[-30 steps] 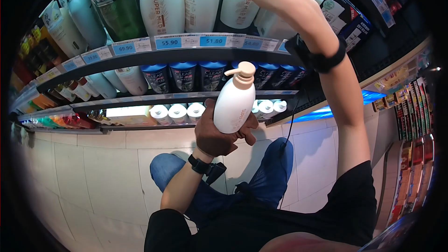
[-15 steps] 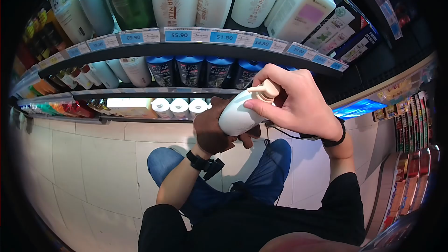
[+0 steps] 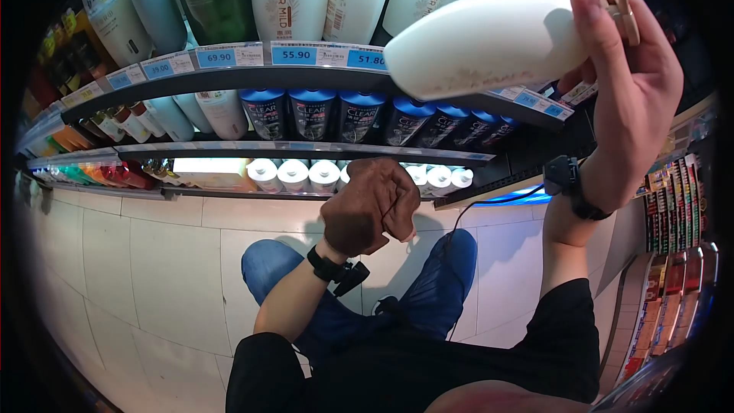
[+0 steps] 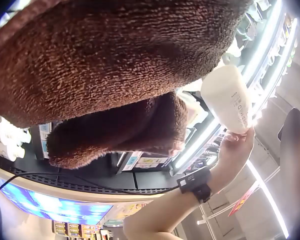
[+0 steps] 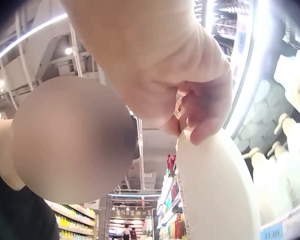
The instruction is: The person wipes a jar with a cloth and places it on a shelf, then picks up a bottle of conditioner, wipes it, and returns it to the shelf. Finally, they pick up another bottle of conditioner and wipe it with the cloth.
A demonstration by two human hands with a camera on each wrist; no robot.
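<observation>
My right hand (image 3: 634,92) grips a white pump bottle (image 3: 489,42) by its neck, thumb along its shoulder. The bottle lies nearly sideways in front of the upper shelf, its base to the left and its beige pump to the right. In the right wrist view, fingers curl round the neck above the white body (image 5: 215,185). Brown fuzzy fabric covers my left hand (image 3: 367,206), low in front of the bottom shelf and apart from the bottle. This fabric (image 4: 120,55) fills the upper part of the left wrist view and hides how the fingers lie.
More white bottles (image 3: 289,0) and a green one (image 3: 210,0) stand on the upper shelf, behind price labels (image 3: 297,55). Below are blue-capped bottles (image 3: 312,116) and white round-topped containers (image 3: 293,176). A thin black cable (image 3: 462,218) hangs between the knees. Further shelving stands at the right.
The right hand came down from the upper shelf and took the bottle from the covered left hand. It has lifted it up and right, tipping it sideways. The left hand stays low.
</observation>
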